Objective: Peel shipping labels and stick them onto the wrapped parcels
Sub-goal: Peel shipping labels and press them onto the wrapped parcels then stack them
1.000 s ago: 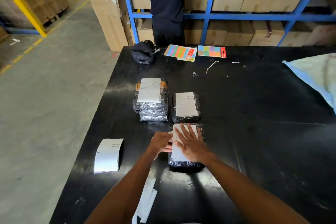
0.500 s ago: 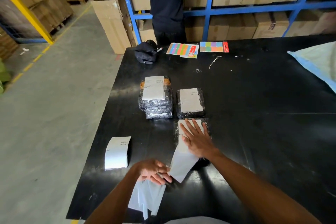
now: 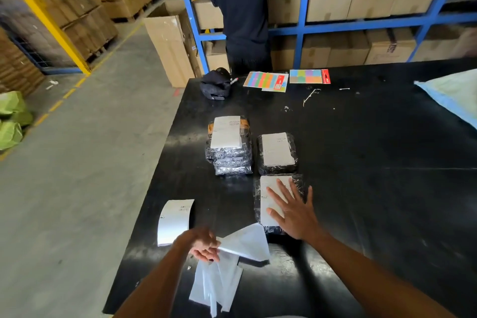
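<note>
Right hand [image 3: 296, 214], fingers wide, presses the label [image 3: 268, 188] on the parcel [image 3: 257, 199]; left hand [image 3: 204, 245] pinches backing [image 3: 247, 242] nearer the table [image 3: 387, 201] edge; open table right of the parcel.

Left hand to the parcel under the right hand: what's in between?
Head view: a white sheet, pinched by the left hand, reaches toward the near corner of the parcel; otherwise bare black table.

The glossy black surface [image 3: 361, 188] carries crinkly, shiny plastic-wrapped parcels [image 3: 277, 153] bearing matt white paper labels [image 3: 277, 150].
</note>
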Motion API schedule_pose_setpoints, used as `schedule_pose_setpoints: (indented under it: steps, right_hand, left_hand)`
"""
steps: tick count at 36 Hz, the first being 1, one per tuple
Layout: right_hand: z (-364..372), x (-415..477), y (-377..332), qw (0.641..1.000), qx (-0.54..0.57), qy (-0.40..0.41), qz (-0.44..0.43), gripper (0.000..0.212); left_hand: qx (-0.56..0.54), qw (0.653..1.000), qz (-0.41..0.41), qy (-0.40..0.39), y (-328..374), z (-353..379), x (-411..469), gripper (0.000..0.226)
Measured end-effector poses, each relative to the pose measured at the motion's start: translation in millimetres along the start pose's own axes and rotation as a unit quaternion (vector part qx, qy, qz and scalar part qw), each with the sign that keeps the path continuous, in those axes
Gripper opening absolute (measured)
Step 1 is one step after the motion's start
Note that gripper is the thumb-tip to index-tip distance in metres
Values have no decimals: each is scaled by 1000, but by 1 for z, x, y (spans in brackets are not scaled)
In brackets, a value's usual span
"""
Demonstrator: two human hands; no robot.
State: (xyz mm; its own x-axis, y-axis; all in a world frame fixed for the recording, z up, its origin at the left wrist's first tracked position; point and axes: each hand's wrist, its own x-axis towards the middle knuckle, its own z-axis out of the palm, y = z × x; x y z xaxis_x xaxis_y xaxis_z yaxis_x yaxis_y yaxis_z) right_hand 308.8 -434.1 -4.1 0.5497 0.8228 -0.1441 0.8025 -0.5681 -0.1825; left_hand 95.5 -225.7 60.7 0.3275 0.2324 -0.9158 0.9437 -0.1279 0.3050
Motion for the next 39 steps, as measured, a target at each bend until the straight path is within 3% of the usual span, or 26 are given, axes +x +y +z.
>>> schedule_pose_setpoints:
  steps: [6, 9, 12, 14, 18, 24, 31, 36, 39]
  right_hand:
    - [-6, -4, -2, 992, 95, -6, 86, 84]
    - [-7, -5, -4, 975, 176, -5, 138, 99]
    - [-11, -8, -4, 939, 275, 9, 206, 111]
    - [-13, -11, -4, 905, 357, 17, 232, 113]
    - [-9, -10, 0, 886, 403, 15, 230, 113]
    - [-12, -8, 3, 878, 415, -2, 239, 111]
    - [-23, -13, 6, 881, 409, 35, 235, 106]
    - [-46, -4, 9, 884, 406, 71, 220, 102]
    - [-67, 13, 8, 876, 421, 107, 210, 105]
  left_hand:
    - [54, 997, -17, 52, -3, 3, 11, 17]
    - [99, 988, 11, 120, 2, 11, 13, 16]
    - [231, 941, 48, 242, 10, 14, 19, 35]
    - [249, 919, 80, 294, 19, 16, 23, 42]
    - [173, 941, 171, 236, 51, 28, 23, 48]
    - [100, 956, 224, 161, 85, 56, 23, 51]
    - [98, 924, 309, 202, 104, 64, 14, 36]
    - [63, 894, 366, 249, 120, 46, 12, 55]
    - [15, 896, 377, 234, 139, 38, 6, 43]
